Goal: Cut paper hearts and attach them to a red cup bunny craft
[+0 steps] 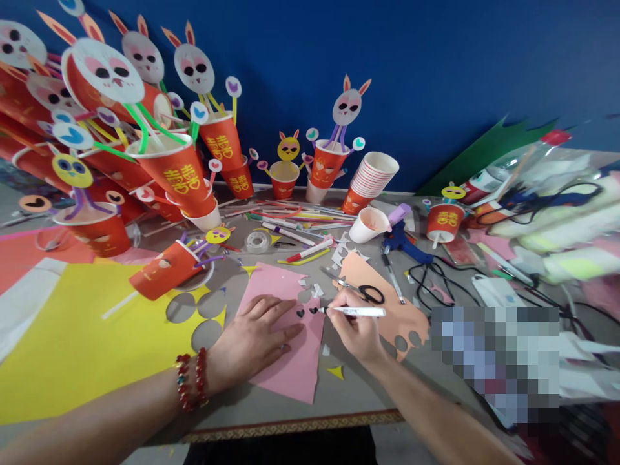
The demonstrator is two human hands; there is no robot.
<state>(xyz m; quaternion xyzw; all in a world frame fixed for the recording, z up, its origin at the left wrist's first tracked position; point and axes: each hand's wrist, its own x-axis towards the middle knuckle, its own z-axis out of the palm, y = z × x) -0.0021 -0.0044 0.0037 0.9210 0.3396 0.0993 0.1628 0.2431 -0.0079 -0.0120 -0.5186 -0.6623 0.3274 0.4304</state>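
Note:
My left hand (pixel 264 332) lies flat with its fingers spread on a sheet of pink paper (pixel 285 374). Two small dark heart shapes show near the paper's right edge, just beyond my fingertips. In my right hand (pixel 356 326) is a white marker (pixel 363 312), pinched between thumb and fingers. Its black tip touches or nearly touches the heart on the right. Black-handled scissors (pixel 372 294) lie behind my right hand, on a peach paper sheet (pixel 400 316) with round holes cut in it.
Yellow paper (pixel 106 342) with cut circles covers the left. Red cups with paper rabbit figures (pixel 169 171) crowd the back left. Stacked cups (pixel 371 181), a glue gun (pixel 404 242) with a looping cord, a tape roll (pixel 258 241), and several pens stand or lie behind my hands.

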